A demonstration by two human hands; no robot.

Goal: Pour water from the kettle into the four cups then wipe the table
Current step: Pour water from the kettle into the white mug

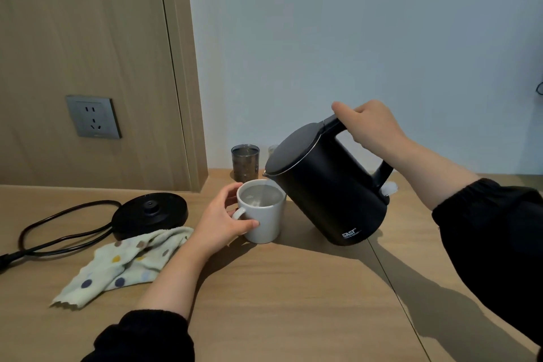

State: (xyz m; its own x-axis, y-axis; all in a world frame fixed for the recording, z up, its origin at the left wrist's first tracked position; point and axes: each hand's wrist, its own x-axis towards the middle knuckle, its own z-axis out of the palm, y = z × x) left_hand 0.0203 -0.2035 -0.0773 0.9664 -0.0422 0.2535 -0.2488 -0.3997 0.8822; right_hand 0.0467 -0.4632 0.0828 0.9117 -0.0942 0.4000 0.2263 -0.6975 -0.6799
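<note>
My right hand [371, 126] grips the handle of the black kettle [320, 185], which is tilted left with its spout over the white mug [264, 214]. Water shows inside the mug. My left hand [223, 217] holds the mug by its side and handle on the wooden table [293, 303]. A dark glass cup [245, 162] with water stands behind the mug. A clear cup [273, 148] peeks out behind the kettle lid, mostly hidden. A white object [389, 187] shows behind the kettle's base. A spotted cloth [126, 261] lies crumpled left of my left forearm.
The kettle's black base [150, 211] sits at the left with its cord [58, 232] looping toward the table's left edge. A wall socket [93, 117] is on the wooden panel behind. A pale wall stands at the back.
</note>
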